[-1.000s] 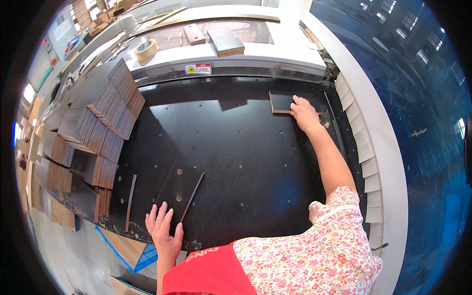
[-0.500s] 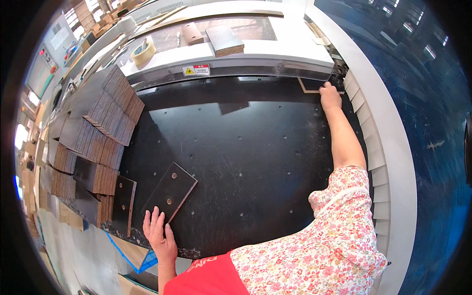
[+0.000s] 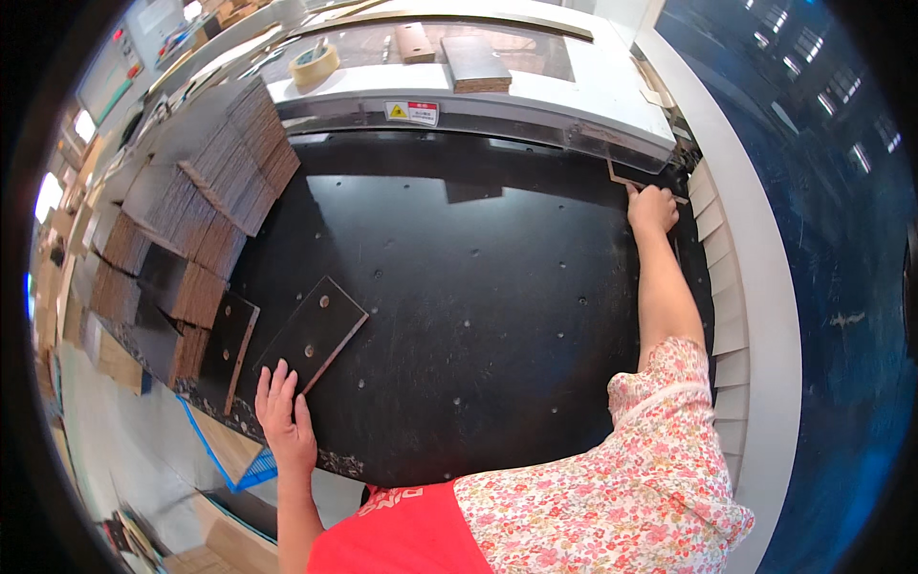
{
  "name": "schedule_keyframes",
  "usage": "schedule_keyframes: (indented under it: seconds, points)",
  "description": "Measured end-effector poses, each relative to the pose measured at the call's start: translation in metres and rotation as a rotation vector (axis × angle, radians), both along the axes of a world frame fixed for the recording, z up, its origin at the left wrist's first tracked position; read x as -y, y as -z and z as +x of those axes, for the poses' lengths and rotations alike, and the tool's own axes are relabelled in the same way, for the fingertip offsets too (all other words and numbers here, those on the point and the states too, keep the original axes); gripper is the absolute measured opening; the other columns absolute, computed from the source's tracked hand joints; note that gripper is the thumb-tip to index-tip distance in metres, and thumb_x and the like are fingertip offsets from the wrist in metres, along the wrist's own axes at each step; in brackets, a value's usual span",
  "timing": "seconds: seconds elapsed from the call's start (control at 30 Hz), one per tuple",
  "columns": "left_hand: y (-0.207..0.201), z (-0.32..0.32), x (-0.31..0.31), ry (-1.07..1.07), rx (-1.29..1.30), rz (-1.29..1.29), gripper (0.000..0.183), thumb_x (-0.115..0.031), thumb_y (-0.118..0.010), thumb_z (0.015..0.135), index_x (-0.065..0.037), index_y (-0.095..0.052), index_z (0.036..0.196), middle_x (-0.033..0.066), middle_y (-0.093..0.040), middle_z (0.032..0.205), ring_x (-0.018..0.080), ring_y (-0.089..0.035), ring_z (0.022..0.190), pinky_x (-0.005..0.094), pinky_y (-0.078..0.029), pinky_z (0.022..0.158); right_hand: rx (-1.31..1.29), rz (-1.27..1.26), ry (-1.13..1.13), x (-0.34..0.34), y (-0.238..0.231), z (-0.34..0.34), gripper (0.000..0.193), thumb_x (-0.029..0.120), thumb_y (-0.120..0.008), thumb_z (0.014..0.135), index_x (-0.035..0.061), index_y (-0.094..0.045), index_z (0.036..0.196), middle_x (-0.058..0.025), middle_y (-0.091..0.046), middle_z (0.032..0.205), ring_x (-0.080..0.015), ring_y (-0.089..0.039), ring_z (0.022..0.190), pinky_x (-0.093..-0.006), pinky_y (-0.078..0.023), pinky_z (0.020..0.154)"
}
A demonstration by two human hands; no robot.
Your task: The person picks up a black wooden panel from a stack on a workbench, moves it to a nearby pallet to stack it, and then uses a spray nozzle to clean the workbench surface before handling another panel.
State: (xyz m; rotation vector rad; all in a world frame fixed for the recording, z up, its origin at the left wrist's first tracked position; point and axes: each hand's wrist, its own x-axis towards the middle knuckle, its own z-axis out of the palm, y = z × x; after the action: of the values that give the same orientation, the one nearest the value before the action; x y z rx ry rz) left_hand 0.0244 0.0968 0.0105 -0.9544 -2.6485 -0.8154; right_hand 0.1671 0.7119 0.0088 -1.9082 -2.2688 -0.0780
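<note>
My right hand (image 3: 654, 209) reaches to the far right corner of the black table, fingers closed on the near edge of a thin dark panel (image 3: 626, 170). Part of that panel is hidden beneath the machine's front beam and behind my hand. My left hand (image 3: 285, 418) lies with fingers stretched out at the near corner of a dark rectangular panel (image 3: 330, 325) with two round holes. It touches that panel without gripping it. A similar two-holed panel (image 3: 229, 335) lies just left of it, beside the stacks.
Tall stacks of dark panels (image 3: 196, 206) with brown edges line the table's left side. Beyond the beam (image 3: 516, 129) are a tape roll (image 3: 314, 65), a small block (image 3: 414, 43) and a short panel stack (image 3: 475, 65). Pleated bellows (image 3: 717, 258) run along the right.
The whole view has shifted and turned a little. My right hand now covers more of the far panel's near edge. My left hand stays by the two-holed panel.
</note>
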Motion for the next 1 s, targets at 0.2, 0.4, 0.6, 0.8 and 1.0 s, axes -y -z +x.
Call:
schedule_keyframes:
  seconds: [0.2,0.4,0.6,0.8,1.0]
  points:
    - [0.002,-0.002,0.017,-0.034,-0.053,-0.028,0.032,-0.003,-0.057,0.087,-0.006,-0.064,0.118,0.0096,-0.057,0.136,0.0331,-0.043,0.134,0.0429,-0.03,0.111,-0.083,-0.195,0.07,0.038,-0.015,-0.048,0.097,0.076,-0.042,0.084,-0.0022,-0.043,0.141,-0.0328,-0.022,0.152,-0.0494,-0.022,0.14,-0.0593,-0.014,0.111]
    - [0.0,-0.014,0.013,0.024,-0.025,-0.044,0.037,-0.008,-0.058,0.088,-0.01,-0.06,0.124,0.0067,-0.051,0.141,0.0334,-0.04,0.136,0.0505,-0.029,0.111,-0.077,0.006,-0.049,-0.003,0.032,-0.042,0.097,0.081,-0.038,0.081,0.0027,-0.049,0.138,-0.0307,-0.025,0.151,-0.0469,-0.022,0.14,-0.0575,-0.018,0.11]
    - [0.031,-0.005,0.027,-0.055,-0.054,0.045,0.034,-0.015,-0.057,0.091,-0.016,-0.06,0.124,0.0019,-0.051,0.141,0.0275,-0.038,0.137,0.0535,-0.024,0.114,-0.011,0.037,-0.207,-0.062,0.043,-0.036,0.095,0.079,-0.039,0.082,0.0028,-0.051,0.136,-0.0298,-0.028,0.148,-0.0465,-0.026,0.138,-0.0566,-0.02,0.11]
    - [0.035,-0.005,0.015,-0.054,-0.078,0.082,0.028,-0.021,-0.048,0.096,-0.018,-0.065,0.118,-0.0004,-0.053,0.138,0.0255,-0.037,0.138,0.0528,-0.024,0.115,0.067,0.055,-0.184,-0.085,0.036,-0.029,0.092,0.078,-0.039,0.083,0.0029,-0.053,0.134,-0.0289,-0.032,0.146,-0.0461,-0.029,0.136,-0.0557,-0.023,0.109]
    - [0.041,-0.01,0.018,-0.056,-0.057,0.084,0.027,-0.02,-0.047,0.097,-0.018,-0.065,0.117,-0.0007,-0.053,0.139,0.0255,-0.036,0.138,0.0519,-0.023,0.116,0.118,0.061,-0.176,-0.094,0.027,-0.045,0.09,0.077,-0.039,0.084,0.003,-0.055,0.132,-0.028,-0.036,0.143,-0.0457,-0.033,0.133,-0.0548,-0.025,0.108]
